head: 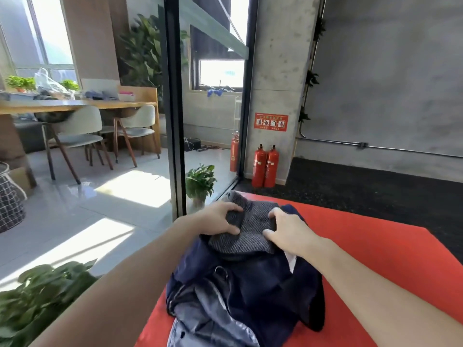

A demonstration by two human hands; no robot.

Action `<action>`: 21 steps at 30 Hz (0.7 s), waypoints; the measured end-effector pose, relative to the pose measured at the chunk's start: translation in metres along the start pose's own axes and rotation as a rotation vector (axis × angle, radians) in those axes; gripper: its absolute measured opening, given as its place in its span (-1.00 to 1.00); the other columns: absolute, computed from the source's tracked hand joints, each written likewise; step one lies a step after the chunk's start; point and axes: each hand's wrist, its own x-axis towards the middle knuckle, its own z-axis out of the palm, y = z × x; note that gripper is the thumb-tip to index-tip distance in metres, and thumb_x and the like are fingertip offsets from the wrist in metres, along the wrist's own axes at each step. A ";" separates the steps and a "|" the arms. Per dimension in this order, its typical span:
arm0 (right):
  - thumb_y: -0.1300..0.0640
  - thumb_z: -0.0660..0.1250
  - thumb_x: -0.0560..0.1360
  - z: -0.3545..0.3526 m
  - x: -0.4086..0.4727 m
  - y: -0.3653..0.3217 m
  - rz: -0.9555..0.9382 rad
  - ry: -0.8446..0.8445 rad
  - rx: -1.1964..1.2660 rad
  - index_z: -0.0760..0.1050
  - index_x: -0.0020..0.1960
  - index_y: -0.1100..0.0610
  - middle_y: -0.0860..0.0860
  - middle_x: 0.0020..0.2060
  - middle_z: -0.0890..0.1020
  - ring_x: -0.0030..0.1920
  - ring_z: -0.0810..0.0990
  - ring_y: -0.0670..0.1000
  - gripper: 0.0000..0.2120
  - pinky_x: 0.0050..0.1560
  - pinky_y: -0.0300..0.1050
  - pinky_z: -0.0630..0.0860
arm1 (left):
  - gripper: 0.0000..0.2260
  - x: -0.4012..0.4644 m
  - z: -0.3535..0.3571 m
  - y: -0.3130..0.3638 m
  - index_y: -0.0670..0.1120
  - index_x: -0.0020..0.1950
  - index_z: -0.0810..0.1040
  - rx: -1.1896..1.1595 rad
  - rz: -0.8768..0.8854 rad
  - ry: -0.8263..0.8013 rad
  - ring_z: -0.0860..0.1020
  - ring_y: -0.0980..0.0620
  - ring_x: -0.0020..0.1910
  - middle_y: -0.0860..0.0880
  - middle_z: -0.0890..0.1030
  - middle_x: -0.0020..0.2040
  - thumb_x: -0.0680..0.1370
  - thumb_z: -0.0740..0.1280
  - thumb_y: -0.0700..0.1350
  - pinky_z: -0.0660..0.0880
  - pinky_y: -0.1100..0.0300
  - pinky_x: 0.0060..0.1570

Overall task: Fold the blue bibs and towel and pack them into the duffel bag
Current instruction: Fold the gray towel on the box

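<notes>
Now we are packing: left hand [220, 219] and right hand [285, 230], each grip clamped on the folded grey towel [250, 231], press it into the navy duffel bag [253, 286] on the red mat [375, 259] (bibs unclear); next, push deeper.

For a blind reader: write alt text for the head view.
Both hands, left and right, grip a folded grey towel at the open top of a navy duffel bag lying on a red mat.
</notes>
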 end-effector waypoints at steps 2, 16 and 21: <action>-0.09 0.34 0.56 0.006 -0.006 0.011 0.009 0.028 -0.095 0.41 0.23 0.09 0.07 0.10 0.60 0.16 0.58 0.14 -0.64 0.05 -0.05 0.45 | -0.42 0.005 0.013 -0.010 0.20 0.49 0.38 0.105 -0.014 -0.109 0.43 -0.05 0.35 -0.01 0.42 0.43 0.50 0.47 0.13 0.37 0.02 0.36; -0.04 0.29 0.49 -0.002 0.004 0.016 0.254 -0.003 -0.127 0.44 -0.24 0.07 0.09 0.00 0.65 -0.04 0.59 0.15 -0.78 -0.12 -0.10 0.42 | -0.80 -0.006 0.015 -0.045 -0.18 0.03 0.64 0.301 -0.285 0.253 0.59 -0.11 -0.08 -0.16 0.63 0.02 0.60 0.27 -0.11 0.60 0.01 0.00; 0.07 0.40 0.44 -0.024 0.014 0.014 0.219 0.203 -0.012 0.58 0.05 0.28 0.22 0.10 0.62 0.11 0.59 0.21 -0.70 -0.07 -0.10 0.40 | -0.85 -0.008 -0.013 -0.028 -0.22 -0.09 0.64 0.315 -0.270 0.457 0.61 -0.15 -0.20 -0.13 0.62 -0.18 0.51 0.27 -0.32 0.63 -0.01 -0.12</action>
